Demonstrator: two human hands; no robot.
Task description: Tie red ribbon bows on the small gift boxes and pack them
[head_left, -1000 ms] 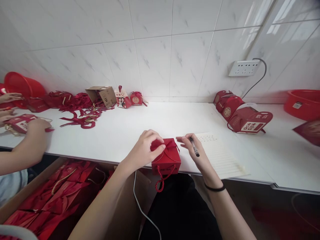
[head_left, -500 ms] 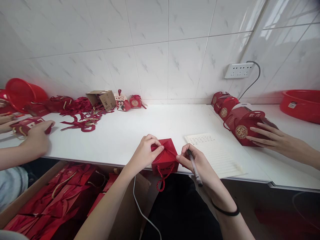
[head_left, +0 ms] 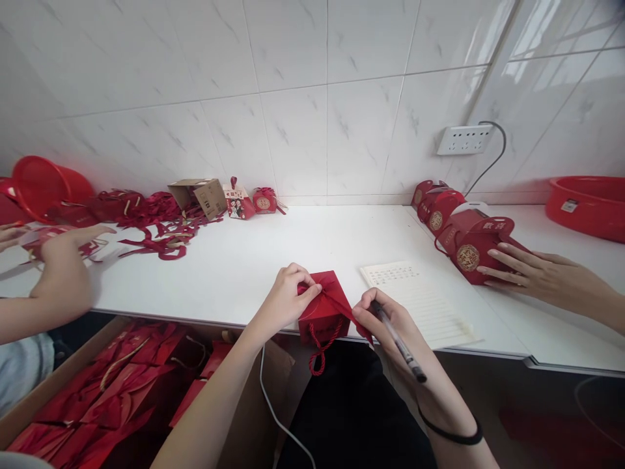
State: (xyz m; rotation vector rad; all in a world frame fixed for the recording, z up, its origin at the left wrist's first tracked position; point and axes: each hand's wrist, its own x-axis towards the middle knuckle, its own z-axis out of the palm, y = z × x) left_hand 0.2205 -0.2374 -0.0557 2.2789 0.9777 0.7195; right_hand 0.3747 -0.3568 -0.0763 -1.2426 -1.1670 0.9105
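A red gift box [head_left: 325, 322] with a twisted cord handle [head_left: 318, 355] sits at the table's front edge. Across its top runs a red ribbon [head_left: 336, 298], gathered near the middle. My left hand [head_left: 291, 296] pinches the ribbon at the gather, thumb on top. One tail of the ribbon is pulled toward the front right, gripped between the thumb and finger of my right hand [head_left: 385, 319]. That same hand also carries a pen [head_left: 399, 342], tucked against the palm and pointing down to the right. A notepad [head_left: 420, 306] with handwritten lines lies just right of the box.
Another person's hand [head_left: 532, 268] rests on red boxes [head_left: 476, 241] at the right. At the left, a co-worker's hand [head_left: 68, 251] handles a red box. Loose ribbons [head_left: 161, 242] and a cardboard box [head_left: 202, 195] lie behind. A carton [head_left: 112, 391] of red boxes stands below.
My right hand has drawn the ribbon tail out to the right and toward me, and the pen has swung lower. The co-worker's hand at the left has shifted. My left hand stays at the gather.
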